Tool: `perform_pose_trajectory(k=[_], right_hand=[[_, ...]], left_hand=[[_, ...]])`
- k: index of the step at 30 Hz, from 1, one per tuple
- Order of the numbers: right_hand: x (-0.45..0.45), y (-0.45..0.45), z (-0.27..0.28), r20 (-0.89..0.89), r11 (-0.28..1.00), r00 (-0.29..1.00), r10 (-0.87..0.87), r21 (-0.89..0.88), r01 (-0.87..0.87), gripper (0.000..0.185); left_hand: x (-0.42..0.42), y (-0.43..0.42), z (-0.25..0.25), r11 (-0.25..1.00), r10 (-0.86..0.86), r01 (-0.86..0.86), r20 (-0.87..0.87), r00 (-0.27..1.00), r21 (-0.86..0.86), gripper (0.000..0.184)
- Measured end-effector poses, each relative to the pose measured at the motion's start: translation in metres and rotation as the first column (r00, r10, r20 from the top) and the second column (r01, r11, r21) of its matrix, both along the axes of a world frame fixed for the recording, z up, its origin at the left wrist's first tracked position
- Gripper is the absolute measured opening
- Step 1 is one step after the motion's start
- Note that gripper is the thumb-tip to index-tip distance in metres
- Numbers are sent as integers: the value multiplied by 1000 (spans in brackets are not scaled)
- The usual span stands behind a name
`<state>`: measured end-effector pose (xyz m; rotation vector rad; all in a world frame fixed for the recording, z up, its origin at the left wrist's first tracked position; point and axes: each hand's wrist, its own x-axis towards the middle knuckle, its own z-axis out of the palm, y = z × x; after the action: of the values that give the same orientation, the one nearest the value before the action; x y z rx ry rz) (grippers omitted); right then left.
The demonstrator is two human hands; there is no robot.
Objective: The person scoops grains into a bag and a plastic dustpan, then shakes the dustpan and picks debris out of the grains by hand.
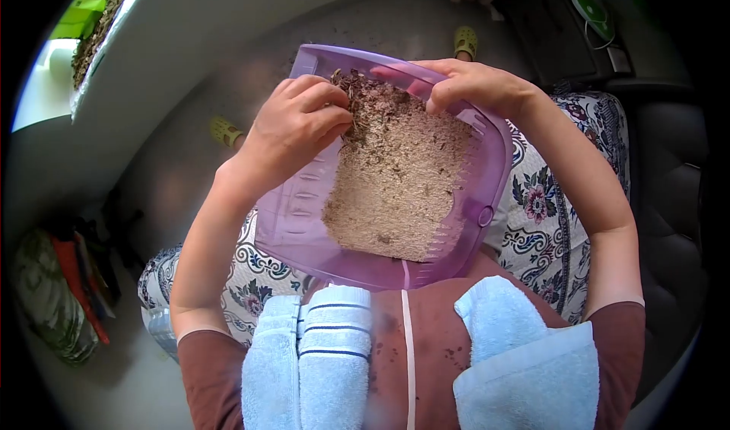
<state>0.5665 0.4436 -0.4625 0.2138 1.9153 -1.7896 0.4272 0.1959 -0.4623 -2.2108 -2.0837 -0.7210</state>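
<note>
A translucent purple plastic tray rests tilted over my lap. Pale tan grains cover its middle, with dark dried bits gathered toward the far end. My left hand is at the tray's far left, its fingers curled and pinched at the dark bits; what lies between the fingertips is too small to name. My right hand grips the far right rim, with the thumb inside and the fingers under the wall.
Light blue towels hang over my brown shirt. Patterned cloth lies under the tray. Yellow-green clogs are on the floor. A black seat stands right; bags lie at left, below a pale ledge.
</note>
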Motion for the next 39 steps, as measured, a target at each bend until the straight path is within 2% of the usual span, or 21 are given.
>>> perform_pose_trajectory(k=[1,4,5,8,9,12,15,18,24,27,30,33,36,39], right_hand=[[-1,0,2,22,1000,1000,3,8,-3,70],[-4,-2,12,134,999,991,13,34,-18,75],[-4,-3,13,128,999,992,9,29,-13,75],[-4,-5,12,105,999,994,2,43,-7,75],[-5,-3,6,94,998,996,3,60,-9,74],[-5,-4,5,42,998,999,6,66,-9,70],[-3,-8,9,12,999,1000,-28,26,27,70],[-5,-12,18,31,999,999,-40,-10,40,72],[-7,-11,13,53,1000,998,-16,1,16,73],[-7,-12,13,46,1000,999,-6,-3,6,73],[-8,-14,14,53,1000,999,-4,8,3,74],[-8,-14,7,34,1000,999,-15,0,15,73],[-5,-13,3,36,999,999,-41,-33,42,72],[-6,-13,2,44,998,998,-34,-50,37,70]], left_hand=[[-4,-3,4,999,31,-31,-25,999,-13,18],[-7,-3,9,981,189,-193,141,972,17,21],[-10,-1,8,988,156,-156,172,973,-15,31],[-7,10,4,995,74,-74,4,997,-66,40],[-7,12,8,982,48,-49,-11,999,-184,49],[-10,16,8,981,26,-41,-84,996,-191,43],[-23,14,11,972,-31,21,-37,999,-236,37],[-28,1,8,993,30,-26,28,999,-117,31],[-18,-13,5,975,222,-215,200,954,-56,35],[-12,-9,9,974,189,-183,34,981,-132,38],[-20,-10,9,977,118,-106,55,992,-184,40],[-29,-19,2,975,151,-126,129,980,-182,41],[-26,-25,1,957,264,-199,350,899,-212,40],[-17,-21,5,965,258,-226,325,910,-133,41]])
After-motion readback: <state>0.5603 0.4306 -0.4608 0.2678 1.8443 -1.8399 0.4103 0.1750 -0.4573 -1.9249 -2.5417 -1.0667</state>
